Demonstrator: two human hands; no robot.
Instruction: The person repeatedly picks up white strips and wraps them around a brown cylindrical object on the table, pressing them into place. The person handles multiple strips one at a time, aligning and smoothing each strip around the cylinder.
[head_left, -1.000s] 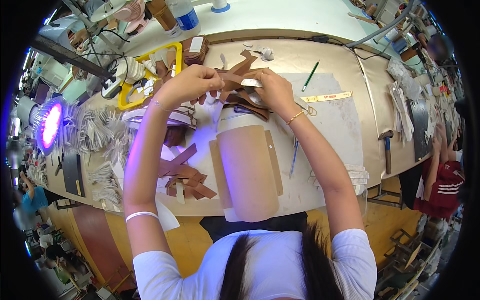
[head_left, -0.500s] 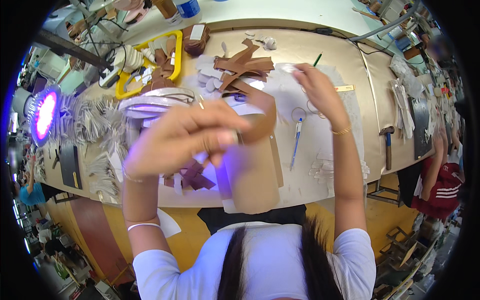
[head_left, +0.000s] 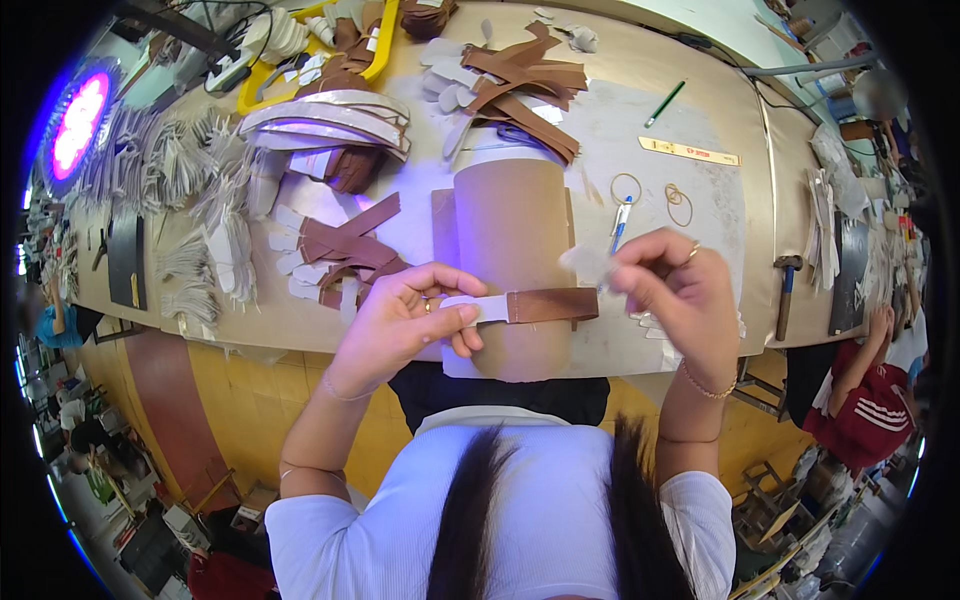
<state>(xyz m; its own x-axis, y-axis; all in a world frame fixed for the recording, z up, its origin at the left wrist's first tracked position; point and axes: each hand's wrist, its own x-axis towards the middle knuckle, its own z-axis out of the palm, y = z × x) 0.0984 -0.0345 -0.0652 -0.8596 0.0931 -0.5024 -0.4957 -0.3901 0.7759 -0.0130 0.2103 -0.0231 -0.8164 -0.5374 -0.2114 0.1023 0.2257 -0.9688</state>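
Note:
Between the thumb and fingers of my left hand [head_left: 400, 315] is the white end of a brown strap [head_left: 555, 306]. The strap stretches to the right, over a tan rounded form [head_left: 510, 215] lying on the table; whether it touches the form I cannot tell. Just right of the strap, my right hand [head_left: 685, 290] pinches a small, pale, slightly blurred piece [head_left: 588, 262]. Left of the form lies a bunch of brown straps with white ends [head_left: 345, 245]. Another pile of brown straps [head_left: 525, 80] is beyond the form.
A blue-and-white pen [head_left: 621, 222], rubber bands [head_left: 678, 205], a ruler [head_left: 690, 151] and a green pencil [head_left: 665, 104] lie at right. Farther right is a hammer [head_left: 787, 290]. Bundled pale strips [head_left: 180, 160], a yellow tray [head_left: 380, 55] and a bright lamp [head_left: 80, 125] are at left.
My left hand has come down nearer my body, with the strap now stretched over the form. My right hand has drawn back from the far side and now holds a pale piece.

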